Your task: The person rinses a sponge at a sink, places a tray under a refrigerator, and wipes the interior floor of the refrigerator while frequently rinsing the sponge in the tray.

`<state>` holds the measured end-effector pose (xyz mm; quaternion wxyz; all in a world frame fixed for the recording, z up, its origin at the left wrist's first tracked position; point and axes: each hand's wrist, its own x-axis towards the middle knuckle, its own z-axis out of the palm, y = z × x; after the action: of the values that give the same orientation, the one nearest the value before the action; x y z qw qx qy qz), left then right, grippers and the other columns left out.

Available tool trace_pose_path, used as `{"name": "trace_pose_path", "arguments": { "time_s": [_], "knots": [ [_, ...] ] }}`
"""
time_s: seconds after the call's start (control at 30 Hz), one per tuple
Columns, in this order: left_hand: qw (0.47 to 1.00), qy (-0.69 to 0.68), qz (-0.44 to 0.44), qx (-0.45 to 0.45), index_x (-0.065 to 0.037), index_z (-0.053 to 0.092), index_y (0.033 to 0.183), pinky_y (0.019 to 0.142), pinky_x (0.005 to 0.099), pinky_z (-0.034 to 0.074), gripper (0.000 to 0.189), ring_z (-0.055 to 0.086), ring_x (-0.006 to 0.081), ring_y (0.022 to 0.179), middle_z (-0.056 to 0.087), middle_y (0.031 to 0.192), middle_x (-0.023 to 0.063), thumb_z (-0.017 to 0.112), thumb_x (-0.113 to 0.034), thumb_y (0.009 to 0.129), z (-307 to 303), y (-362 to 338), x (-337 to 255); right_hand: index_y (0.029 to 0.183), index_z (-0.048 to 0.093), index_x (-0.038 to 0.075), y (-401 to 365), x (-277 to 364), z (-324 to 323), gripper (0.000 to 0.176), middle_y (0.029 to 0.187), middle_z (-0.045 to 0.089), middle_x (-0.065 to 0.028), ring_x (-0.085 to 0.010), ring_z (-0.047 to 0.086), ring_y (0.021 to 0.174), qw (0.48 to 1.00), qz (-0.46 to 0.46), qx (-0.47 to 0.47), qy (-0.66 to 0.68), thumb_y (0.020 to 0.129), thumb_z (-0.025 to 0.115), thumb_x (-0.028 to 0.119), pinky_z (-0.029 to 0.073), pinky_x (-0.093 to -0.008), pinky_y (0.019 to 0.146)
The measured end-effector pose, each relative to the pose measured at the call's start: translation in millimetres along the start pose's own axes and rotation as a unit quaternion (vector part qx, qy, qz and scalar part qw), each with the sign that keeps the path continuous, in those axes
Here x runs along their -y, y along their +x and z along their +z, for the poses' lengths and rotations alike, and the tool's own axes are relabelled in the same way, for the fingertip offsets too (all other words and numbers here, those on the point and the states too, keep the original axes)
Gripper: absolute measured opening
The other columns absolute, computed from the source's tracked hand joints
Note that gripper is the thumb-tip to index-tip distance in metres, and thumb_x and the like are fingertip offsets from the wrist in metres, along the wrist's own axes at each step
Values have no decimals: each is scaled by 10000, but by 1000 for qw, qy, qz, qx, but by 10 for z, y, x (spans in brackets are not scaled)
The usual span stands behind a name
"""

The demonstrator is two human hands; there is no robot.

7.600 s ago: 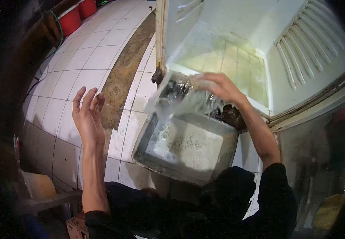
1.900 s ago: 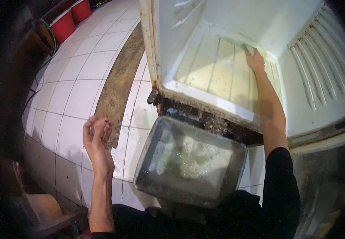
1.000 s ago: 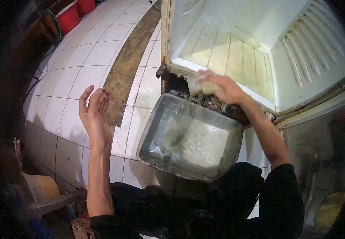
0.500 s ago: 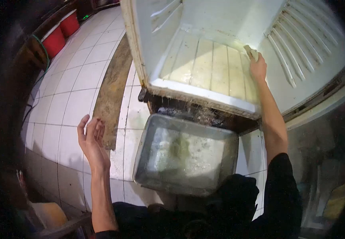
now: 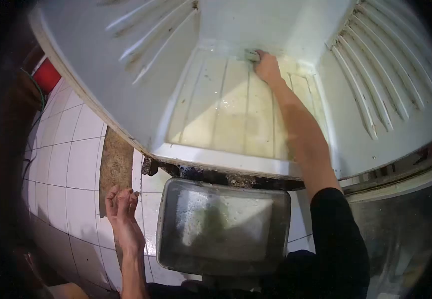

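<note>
We are leaning over a white cabinet (image 5: 276,17), its ribbed walls rising on both sides of our right hand (image 5: 268,69) and its yellowish, grooved base (image 5: 226,119) spreading below and to the left of that hand. White floor tiles (image 5: 84,164) are stretching around and beyond our left hand (image 5: 126,219). A grey tub (image 5: 162,234) is standing on them, just to the right of our left hand and well below our right, and is holding cloudy, bubbly liquid (image 5: 241,214). A brown strip (image 5: 116,167) is running along the floor behind our left fingers, and a red container (image 5: 46,75) is sitting far beyond them. Our left hand is hovering beside the tub, its fingers loosely curled and apart. Our right hand is closing around a small greenish pad (image 5: 250,55) and is pressing it near the back edge of the base, just left of its knuckles.
</note>
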<state>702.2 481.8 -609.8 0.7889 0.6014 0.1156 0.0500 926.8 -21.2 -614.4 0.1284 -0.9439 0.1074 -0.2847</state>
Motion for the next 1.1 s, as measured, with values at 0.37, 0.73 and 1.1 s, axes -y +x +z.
{"name": "trace_pose_path", "arguments": {
  "time_s": [0.37,0.73,1.1],
  "knots": [
    [999,6,-10,-30,-47,452,1190,948,335,449,382,592,174,893,590,977,95,648,-188,895,-172,-127,-166,1289,524,60,67,136,110,520,1053,657,-241,-390,629,987,996,80,32,-26,794,594,203,500,-458,880],
    [999,26,-14,-36,-49,455,1163,910,305,466,342,597,163,867,588,930,79,646,-152,898,-163,-234,-250,1222,570,25,226,556,134,459,1115,615,-273,-409,576,1065,991,6,37,127,766,558,68,465,-411,950],
    [998,44,8,-44,-55,459,1162,903,314,465,354,591,144,857,600,914,71,658,-177,895,-258,-241,-298,1219,576,45,337,834,157,431,1103,647,-216,-389,603,1041,973,-78,37,215,791,582,101,473,-416,912]
  ]
}}
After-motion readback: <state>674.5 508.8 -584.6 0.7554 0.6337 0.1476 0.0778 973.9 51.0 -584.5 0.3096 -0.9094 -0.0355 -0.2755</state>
